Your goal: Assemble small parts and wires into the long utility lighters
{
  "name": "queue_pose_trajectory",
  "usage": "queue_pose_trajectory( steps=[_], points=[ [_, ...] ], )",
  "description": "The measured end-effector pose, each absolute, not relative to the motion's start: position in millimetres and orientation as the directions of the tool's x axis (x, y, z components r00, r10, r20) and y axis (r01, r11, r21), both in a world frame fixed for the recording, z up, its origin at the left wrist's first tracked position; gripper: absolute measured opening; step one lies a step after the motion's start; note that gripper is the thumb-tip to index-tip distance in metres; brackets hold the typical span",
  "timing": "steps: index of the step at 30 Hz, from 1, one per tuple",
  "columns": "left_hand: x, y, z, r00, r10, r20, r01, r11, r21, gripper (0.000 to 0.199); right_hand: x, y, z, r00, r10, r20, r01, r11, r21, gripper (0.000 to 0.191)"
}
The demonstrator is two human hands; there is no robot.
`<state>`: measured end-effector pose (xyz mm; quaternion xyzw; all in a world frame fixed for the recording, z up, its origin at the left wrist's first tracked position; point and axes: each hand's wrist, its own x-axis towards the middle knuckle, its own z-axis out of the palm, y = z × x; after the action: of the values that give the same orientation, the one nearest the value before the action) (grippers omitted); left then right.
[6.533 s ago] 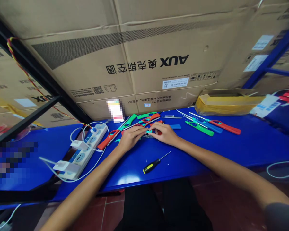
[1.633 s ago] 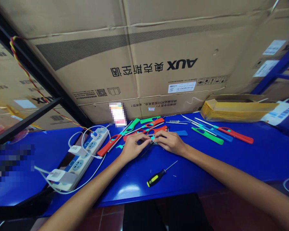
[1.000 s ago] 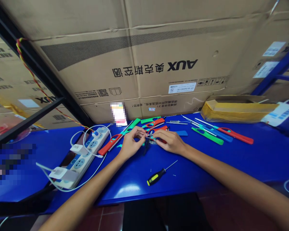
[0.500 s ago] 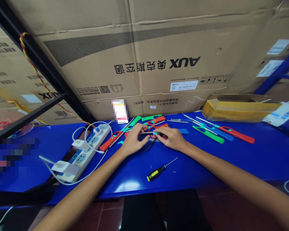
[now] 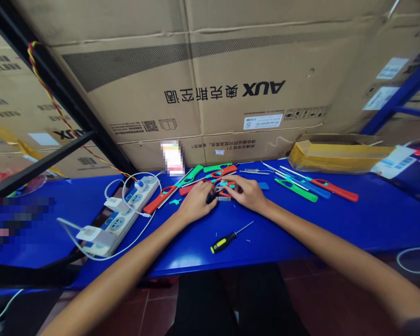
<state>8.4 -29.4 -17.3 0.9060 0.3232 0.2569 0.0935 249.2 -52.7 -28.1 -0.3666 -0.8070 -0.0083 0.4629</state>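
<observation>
**Left hand and right hand meet over a small dark part on a blue workbench**

The small dark part sits at the left hand's fingertips, near the middle of the bench and toward its rear. The left fingers are curled in and closed around it. Just beside it lies a small metal piece, with the right hand's fingers bent down, nearly closed, at or just behind it; whether they have hold of it is hidden.

A red lighter body lies directly beyond the fingertips, and a crowd of long utility lighters hems the hands in at the rear. A red lighter and a green lighter lie to the left, with a teal clip near the left wrist. More lighters, including a green lighter handle, lie well to the right beside a blue plastic piece.

Toward the person, the bench top runs on to its front edge, with a yellow-and-black screwdriver in between. A white power strip sits left of the left forearm. Cardboard cartons stand along the rear edge.
</observation>
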Motion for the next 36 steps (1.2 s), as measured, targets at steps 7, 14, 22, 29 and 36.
queue_pose_trajectory(
  steps=[7,14,22,29,36],
  points=[
    [-0.7,-15.3,-24.7,0.654,0.666,0.358,0.543,-0.743,0.391,0.012,251.8,-53.2,-21.1,-0.337,0.583,0.739,0.560,0.755,-0.340,0.025],
    [-3.6,-12.1,-23.7,0.641,0.653,0.404,0.529,-0.757,0.383,0.013,254.0,-49.3,-22.0,-0.284,0.610,0.740,0.544,0.738,-0.399,0.022],
    [-13.4,-6.1,-16.9,0.639,0.658,0.399,0.493,-0.748,0.444,0.016,259.9,-41.5,-19.8,-0.344,0.573,0.744,0.441,0.798,-0.411,0.016],
    [-17.9,-5.2,-11.6,0.532,0.712,0.458,0.553,-0.702,0.449,0.019,261.4,-40.7,-20.2,-0.321,0.531,0.784,0.444,0.816,-0.371,0.018],
    [-21.2,-2.1,-12.3,0.505,0.700,0.505,0.586,-0.708,0.395,0.019,260.0,-42.2,-19.3,-0.333,0.516,0.789,0.434,0.827,-0.357,0.025]
  ],
)
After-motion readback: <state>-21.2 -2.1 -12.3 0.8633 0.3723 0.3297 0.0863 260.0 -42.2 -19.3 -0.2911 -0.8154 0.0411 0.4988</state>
